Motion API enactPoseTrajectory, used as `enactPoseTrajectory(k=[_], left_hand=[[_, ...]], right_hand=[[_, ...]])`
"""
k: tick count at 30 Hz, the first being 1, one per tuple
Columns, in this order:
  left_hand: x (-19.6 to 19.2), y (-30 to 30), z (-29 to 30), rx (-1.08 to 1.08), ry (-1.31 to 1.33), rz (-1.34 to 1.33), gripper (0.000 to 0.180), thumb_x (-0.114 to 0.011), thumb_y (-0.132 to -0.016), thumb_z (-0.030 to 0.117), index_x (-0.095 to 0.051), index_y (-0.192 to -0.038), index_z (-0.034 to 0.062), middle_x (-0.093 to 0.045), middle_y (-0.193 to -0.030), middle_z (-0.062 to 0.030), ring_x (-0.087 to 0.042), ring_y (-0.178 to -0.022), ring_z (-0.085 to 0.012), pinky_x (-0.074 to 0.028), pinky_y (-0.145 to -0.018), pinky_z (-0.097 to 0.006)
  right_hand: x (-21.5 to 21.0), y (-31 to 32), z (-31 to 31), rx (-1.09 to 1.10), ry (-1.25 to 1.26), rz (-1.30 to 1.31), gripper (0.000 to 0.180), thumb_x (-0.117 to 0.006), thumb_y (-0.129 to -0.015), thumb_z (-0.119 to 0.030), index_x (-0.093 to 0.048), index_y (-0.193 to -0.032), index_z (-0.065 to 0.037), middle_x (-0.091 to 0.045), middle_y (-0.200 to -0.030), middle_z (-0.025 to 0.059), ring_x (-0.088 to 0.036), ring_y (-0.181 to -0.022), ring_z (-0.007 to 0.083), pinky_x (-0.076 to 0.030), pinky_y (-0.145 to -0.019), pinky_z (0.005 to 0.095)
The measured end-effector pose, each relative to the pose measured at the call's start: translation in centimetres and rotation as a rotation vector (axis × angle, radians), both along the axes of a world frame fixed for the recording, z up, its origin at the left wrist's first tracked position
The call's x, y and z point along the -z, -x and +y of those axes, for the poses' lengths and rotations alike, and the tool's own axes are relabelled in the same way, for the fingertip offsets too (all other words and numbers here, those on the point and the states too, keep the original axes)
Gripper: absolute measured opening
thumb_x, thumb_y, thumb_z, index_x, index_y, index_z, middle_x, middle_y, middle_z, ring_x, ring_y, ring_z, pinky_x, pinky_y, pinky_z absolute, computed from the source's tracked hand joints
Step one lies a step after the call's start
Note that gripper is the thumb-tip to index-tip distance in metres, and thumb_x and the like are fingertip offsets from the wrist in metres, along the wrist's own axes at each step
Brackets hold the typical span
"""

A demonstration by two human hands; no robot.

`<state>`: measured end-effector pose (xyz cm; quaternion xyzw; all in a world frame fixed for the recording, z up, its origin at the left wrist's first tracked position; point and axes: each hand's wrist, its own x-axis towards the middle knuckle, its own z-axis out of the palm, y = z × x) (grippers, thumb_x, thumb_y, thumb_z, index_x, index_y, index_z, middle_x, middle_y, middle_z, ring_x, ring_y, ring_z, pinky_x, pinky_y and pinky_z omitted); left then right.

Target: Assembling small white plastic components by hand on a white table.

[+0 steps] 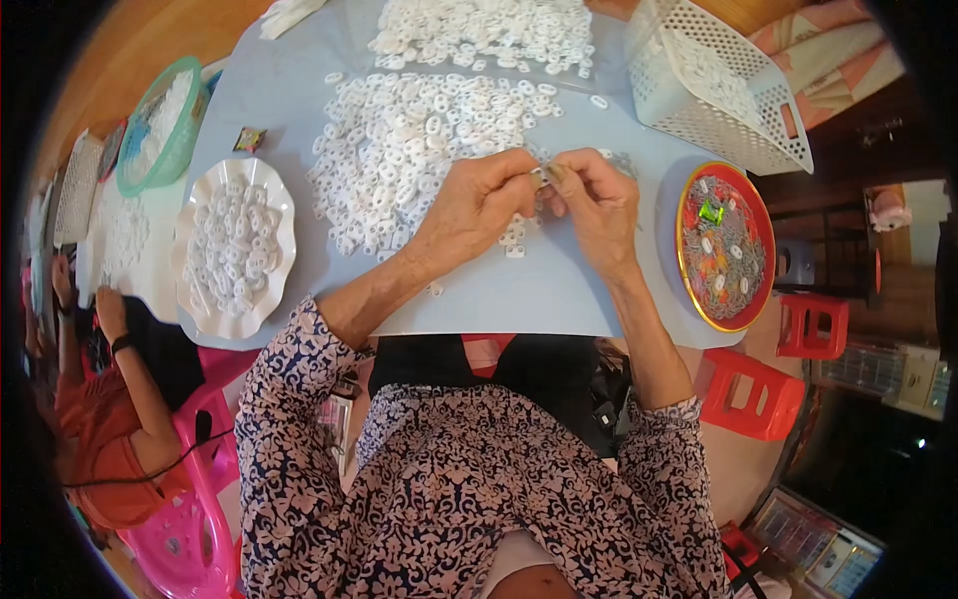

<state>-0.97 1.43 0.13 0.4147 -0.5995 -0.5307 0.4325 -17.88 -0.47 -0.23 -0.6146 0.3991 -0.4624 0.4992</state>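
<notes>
Bright even daylight, soft shadows under the hands, sharp centre, fisheye bending (black corners), dim right edge.

Two hands (477, 205) (597, 200), two red stools (750, 391)

the worktop (559, 290) is pale grey-blue, heaped with white plastic rings (419, 140); a white scalloped dish (190, 290) and a white perforated basket (728, 130) match them. a round tray (689, 200) is red with a gold rim, a bowl (185, 130) is translucent green. the sleeves (289, 449) show a navy-and-cream floral print, the stools (753, 394) are red.
</notes>
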Motion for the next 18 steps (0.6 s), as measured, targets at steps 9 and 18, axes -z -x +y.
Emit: enactPoseTrajectory(k=[9, 18], left_hand=[[-0.5, 0.1, -0.5, -0.023, 0.037, -0.055, 0.014, -0.049, -0.088, 0.008, -0.06, -0.087, -0.0006, -0.055, -0.07, -0.0001, -0.045, -0.065, -0.006, -0.037, -0.059, -0.022], [-2.9, 5.8, -8.4, -0.068, 0.758, -0.524, 0.011, -0.051, -0.083, 0.003, -0.059, -0.089, -0.0008, -0.058, -0.075, -0.0192, -0.056, -0.076, -0.037, -0.046, -0.064, -0.043]], right_hand=[[-0.9, 0.0, 0.3, 0.017, -0.035, -0.147, 0.005, -0.058, -0.088, -0.003, -0.059, -0.091, 0.001, -0.061, -0.077, 0.0014, -0.053, -0.064, 0.0052, -0.045, -0.059, 0.0191], [-1.1, 1.3, 0.3, 0.283, -0.019, -0.341, 0.007, -0.057, -0.089, -0.006, -0.058, -0.093, 0.0, -0.057, -0.074, 0.0011, -0.049, -0.062, 0.006, -0.04, -0.057, 0.0205]])
